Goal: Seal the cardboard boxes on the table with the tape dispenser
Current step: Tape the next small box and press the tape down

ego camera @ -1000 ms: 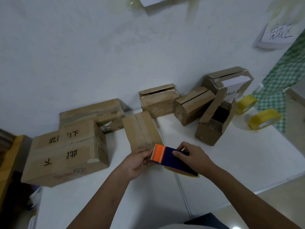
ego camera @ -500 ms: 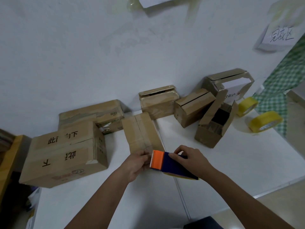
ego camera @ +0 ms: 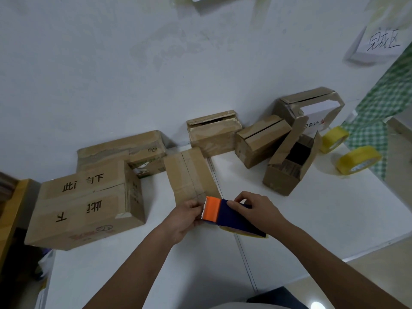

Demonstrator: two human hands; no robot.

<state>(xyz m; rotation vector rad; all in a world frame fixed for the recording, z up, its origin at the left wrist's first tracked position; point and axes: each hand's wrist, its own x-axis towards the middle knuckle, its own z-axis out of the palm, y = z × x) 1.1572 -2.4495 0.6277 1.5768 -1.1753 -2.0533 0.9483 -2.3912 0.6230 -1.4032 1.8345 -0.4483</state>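
- Over the past second the tape dispenser (ego camera: 225, 212), orange serrated head and dark blue body, moves from just short of the small flat cardboard box (ego camera: 191, 177) up to that box's near edge; the hands travel with it, while the boxes themselves stay where they were.
- The shift suggests the taping stroke is about to start: the cutter end now meets the near end of the centre seam, and the run would go toward 12 o'clock along the seam.
- The right hand (ego camera: 256, 210) grasps the dispenser from above, fingers curled over the blue body, thumb side toward the orange head.
- The left hand (ego camera: 185, 217) sits at 9 o'clock of the cutter, fingers curled in at the box's near edge and the toothed blade, apparently pinching the tape end down; the tape itself is too thin to make out.
- On the white desk (ego camera: 323, 219), an open-flapped box (ego camera: 289, 166) stands at 2 o'clock of the hands, still unsealed.
- Three more small boxes line the wall at 12 to 1 o'clock; their seams look partly open.
- A large printed box (ego camera: 84, 208) lies at 9 o'clock, another flat one behind it.
- Two yellow tape rolls (ego camera: 356, 161) rest at 2 o'clock, near the desk's far right edge.
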